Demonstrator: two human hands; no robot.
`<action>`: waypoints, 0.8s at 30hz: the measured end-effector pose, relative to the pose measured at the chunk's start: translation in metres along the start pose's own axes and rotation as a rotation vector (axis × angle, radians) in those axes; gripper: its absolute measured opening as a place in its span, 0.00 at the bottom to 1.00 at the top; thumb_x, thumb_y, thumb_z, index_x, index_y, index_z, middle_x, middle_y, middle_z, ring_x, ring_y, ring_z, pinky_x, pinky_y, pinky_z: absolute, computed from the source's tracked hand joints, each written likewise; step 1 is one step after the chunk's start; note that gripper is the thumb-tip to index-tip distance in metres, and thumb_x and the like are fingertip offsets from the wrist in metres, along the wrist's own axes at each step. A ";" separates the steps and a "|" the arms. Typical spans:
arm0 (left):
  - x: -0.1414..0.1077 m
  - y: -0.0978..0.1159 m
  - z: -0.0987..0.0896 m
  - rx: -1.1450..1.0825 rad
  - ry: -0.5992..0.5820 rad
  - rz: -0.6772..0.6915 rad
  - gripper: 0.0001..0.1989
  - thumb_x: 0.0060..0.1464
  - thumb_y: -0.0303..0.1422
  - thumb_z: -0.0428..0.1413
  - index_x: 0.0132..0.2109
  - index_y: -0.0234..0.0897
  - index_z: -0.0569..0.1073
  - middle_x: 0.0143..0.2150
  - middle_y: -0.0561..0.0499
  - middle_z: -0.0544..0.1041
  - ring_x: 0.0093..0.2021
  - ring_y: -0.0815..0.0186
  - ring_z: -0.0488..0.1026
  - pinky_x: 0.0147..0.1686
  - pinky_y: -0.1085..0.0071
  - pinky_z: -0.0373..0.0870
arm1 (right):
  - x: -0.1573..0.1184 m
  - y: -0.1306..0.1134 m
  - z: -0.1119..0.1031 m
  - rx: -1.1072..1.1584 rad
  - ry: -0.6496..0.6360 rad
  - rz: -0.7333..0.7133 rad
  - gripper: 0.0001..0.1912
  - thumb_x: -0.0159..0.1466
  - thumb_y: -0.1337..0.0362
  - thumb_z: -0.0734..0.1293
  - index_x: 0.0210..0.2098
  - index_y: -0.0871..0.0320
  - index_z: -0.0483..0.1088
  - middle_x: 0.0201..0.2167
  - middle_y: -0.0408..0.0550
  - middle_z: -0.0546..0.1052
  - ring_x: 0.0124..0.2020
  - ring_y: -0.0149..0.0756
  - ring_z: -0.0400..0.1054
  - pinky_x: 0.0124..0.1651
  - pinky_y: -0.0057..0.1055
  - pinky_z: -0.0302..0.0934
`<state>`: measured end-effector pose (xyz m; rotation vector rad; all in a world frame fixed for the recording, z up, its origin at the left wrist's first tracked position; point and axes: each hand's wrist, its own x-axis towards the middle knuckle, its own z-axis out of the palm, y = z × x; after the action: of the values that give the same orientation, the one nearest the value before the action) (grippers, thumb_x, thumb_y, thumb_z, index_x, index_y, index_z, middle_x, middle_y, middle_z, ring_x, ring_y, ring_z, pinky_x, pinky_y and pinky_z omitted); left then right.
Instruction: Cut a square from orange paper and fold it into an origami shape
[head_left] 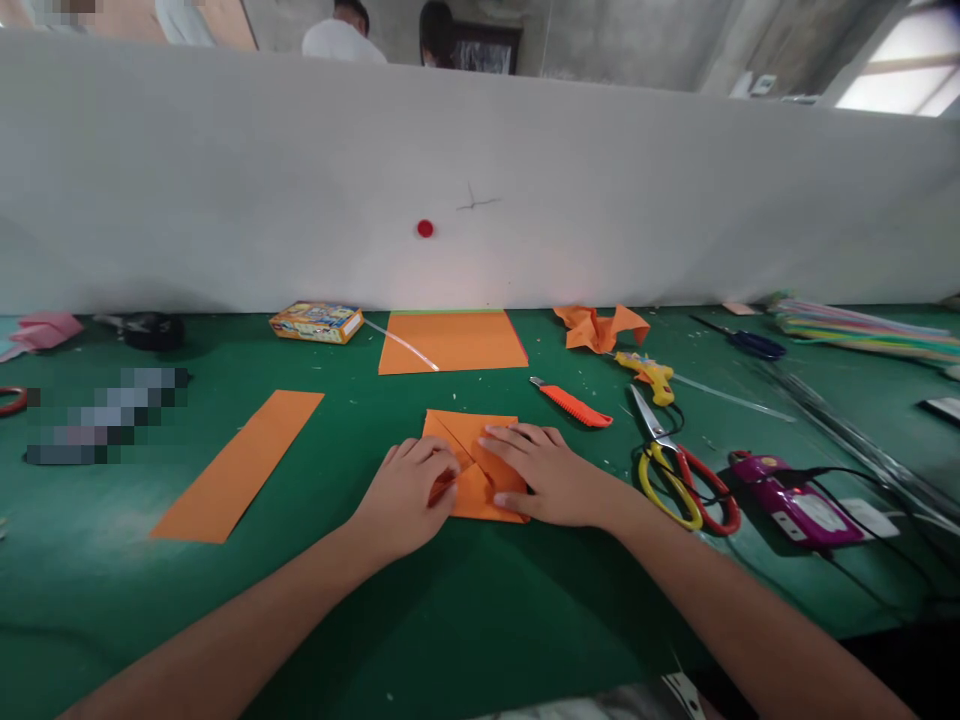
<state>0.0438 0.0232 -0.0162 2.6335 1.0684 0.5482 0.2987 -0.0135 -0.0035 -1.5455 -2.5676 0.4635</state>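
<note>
A folded sheet of orange paper (474, 492) lies on the green table in front of me, with crease lines and flaps meeting near its middle. My left hand (409, 490) pinches a flap at the paper's left side, the fingers curled and pressed together. Across the right half, my right hand (551, 475) lies flat with its fingers stretched out, pressing on the sheet. To the left is a loose orange paper strip (240, 465). Beyond my hands rests a stack of orange sheets (454, 342).
Right of my hands lie an orange utility knife (574, 403), scissors (671, 470), a yellow glue gun (649, 378) and a purple power strip (799, 500) with cables. A crumpled orange paper piece (600, 328) and a small box (316, 322) stand near the white partition (300, 180). People are behind it.
</note>
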 end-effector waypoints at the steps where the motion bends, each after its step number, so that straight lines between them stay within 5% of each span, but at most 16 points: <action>1: 0.000 0.001 -0.001 0.005 -0.003 0.000 0.06 0.58 0.28 0.53 0.42 0.39 0.73 0.48 0.47 0.75 0.48 0.56 0.70 0.47 0.57 0.65 | 0.000 0.000 0.001 -0.010 -0.001 0.000 0.40 0.70 0.39 0.58 0.75 0.50 0.50 0.76 0.49 0.51 0.73 0.57 0.46 0.69 0.57 0.45; 10: -0.001 0.002 -0.002 0.043 -0.009 0.051 0.13 0.66 0.31 0.49 0.47 0.42 0.78 0.51 0.46 0.75 0.49 0.55 0.72 0.49 0.55 0.68 | 0.001 -0.001 0.003 -0.028 0.006 0.015 0.36 0.72 0.42 0.57 0.74 0.47 0.51 0.76 0.48 0.52 0.72 0.57 0.47 0.68 0.58 0.47; 18: -0.013 0.012 0.000 0.066 -0.081 0.502 0.22 0.65 0.25 0.46 0.61 0.37 0.73 0.64 0.43 0.74 0.64 0.56 0.71 0.68 0.53 0.64 | 0.002 -0.004 0.001 -0.035 0.015 0.019 0.33 0.72 0.48 0.59 0.73 0.50 0.54 0.75 0.49 0.54 0.72 0.55 0.48 0.69 0.56 0.46; 24: -0.019 0.021 0.002 0.165 -0.186 0.533 0.23 0.69 0.30 0.47 0.68 0.34 0.67 0.68 0.41 0.69 0.67 0.53 0.69 0.66 0.56 0.67 | 0.002 -0.002 0.002 -0.026 0.028 0.021 0.32 0.72 0.50 0.59 0.73 0.49 0.55 0.75 0.48 0.54 0.72 0.53 0.48 0.69 0.56 0.46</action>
<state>0.0449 -0.0053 -0.0153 3.0477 0.3621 0.3076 0.2949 -0.0129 -0.0052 -1.5766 -2.5489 0.4092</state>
